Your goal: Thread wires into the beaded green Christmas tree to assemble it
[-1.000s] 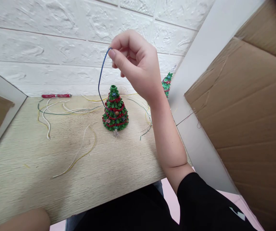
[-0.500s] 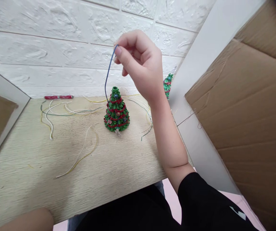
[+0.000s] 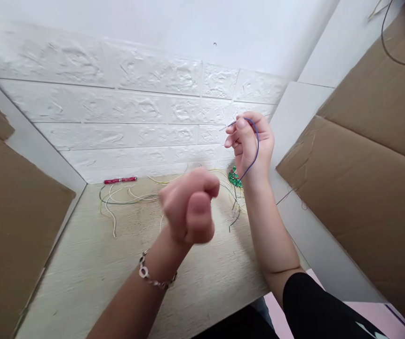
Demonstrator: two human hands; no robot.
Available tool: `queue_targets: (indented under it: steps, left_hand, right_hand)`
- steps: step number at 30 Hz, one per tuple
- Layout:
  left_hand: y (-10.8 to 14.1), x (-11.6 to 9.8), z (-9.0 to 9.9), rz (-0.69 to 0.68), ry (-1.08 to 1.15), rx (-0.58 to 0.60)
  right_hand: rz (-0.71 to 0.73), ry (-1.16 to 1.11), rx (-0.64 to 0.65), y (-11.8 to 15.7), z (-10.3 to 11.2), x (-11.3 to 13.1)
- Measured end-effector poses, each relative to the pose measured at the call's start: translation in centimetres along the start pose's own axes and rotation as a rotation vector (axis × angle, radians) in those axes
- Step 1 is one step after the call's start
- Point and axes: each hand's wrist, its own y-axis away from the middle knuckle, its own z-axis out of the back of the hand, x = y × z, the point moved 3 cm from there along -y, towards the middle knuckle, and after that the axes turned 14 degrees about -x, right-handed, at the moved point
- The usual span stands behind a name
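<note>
My right hand [image 3: 250,141] is raised at right of centre, its thumb and fingers pinching a blue wire [image 3: 258,146] near one end. The wire loops over the hand and hangs down past the wrist. In front of the wall my left hand [image 3: 190,205] is closed, fingers curled in and slightly blurred; whether anything is inside it is hidden. A bracelet [image 3: 144,272] circles the left wrist. Part of a green Christmas tree figure [image 3: 235,178] shows behind the right wrist. The larger tree is out of sight.
White, yellow and green wires [image 3: 112,202] lie on the wooden table [image 3: 82,278]. A red pen [image 3: 120,180] rests against the white brick-patterned wall [image 3: 146,106]. Cardboard panels [image 3: 371,174] stand on both sides.
My left hand has come up into the middle of the view. My right hand appears lower and further right, still with the blue wire. The view has tilted upward.
</note>
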Motion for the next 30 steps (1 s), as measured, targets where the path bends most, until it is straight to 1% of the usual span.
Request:
queue_targets:
  steps: [1,2,3,5,7,8,11,13,14,16,18,19,21,23,25,27,30]
  left_hand:
    - [-0.2,0.4,-0.1,-0.009,0.005,-0.016]
    - [-0.3,0.9,-0.2,0.013,-0.016,-0.013]
    - [-0.4,1.5,-0.4,0.066,-0.064,0.011]
    - [-0.5,2.5,-0.7,0.221,-0.193,0.099]
    - [-0.7,3.0,-0.7,0.309,-0.288,0.187]
    - [-0.8,3.1,-0.6,0.332,-0.322,0.227]
    - [-1.1,3.4,-0.1,0.422,-0.414,0.297]
    - [-1.3,3.6,0.3,0.482,-0.449,0.336]
    - [-1.3,3.8,0.5,0.505,-0.464,0.355]
    - [-1.5,4.2,0.8,0.546,-0.482,0.415]
    - [-1.6,4.7,1.1,0.568,-0.479,0.458]
    - [-1.7,5.0,1.2,0.573,-0.471,0.462]
    - [-2.0,5.6,1.8,0.575,-0.453,0.434]
    - [-2.3,6.4,2.4,0.575,-0.452,0.401]
    - [-2.4,7.3,3.2,0.593,-0.466,0.398]
    - [-2.4,8.1,3.8,0.606,-0.488,0.407]
    - [-2.3,9.1,4.5,0.621,-0.539,0.428]
  right_hand:
    - [0.010,0.015,0.009,0.3,-0.2,0.2]
    - [0.018,0.036,0.020,0.6,-0.3,0.4]
    - [0.025,0.078,0.039,1.0,-0.5,0.6]
    - [0.024,0.148,0.112,1.6,-1.0,1.0]
    - [0.000,0.187,0.149,2.1,-1.2,1.2]
    - [-0.006,0.210,0.143,2.2,-1.1,1.2]
    - [-0.017,0.320,0.041,2.4,-0.1,0.9]
    - [-0.022,0.405,0.039,2.6,0.7,0.4]
    - [-0.020,0.444,0.058,2.7,1.1,0.1]
    - [0.017,0.473,0.058,2.9,1.6,-0.2]
    - [0.010,0.476,0.041,3.1,1.9,-0.3]
    - [0.005,0.478,0.032,3.2,1.9,-0.2]
    - [0.005,0.486,0.029,3.2,1.5,0.1]
    - [0.008,0.512,0.051,3.2,1.0,0.4]
    - [0.020,0.536,0.084,3.1,0.7,0.4]
    - [0.034,0.576,0.137,2.9,0.7,0.1]
    - [0.045,0.670,0.268,2.6,1.0,-0.4]
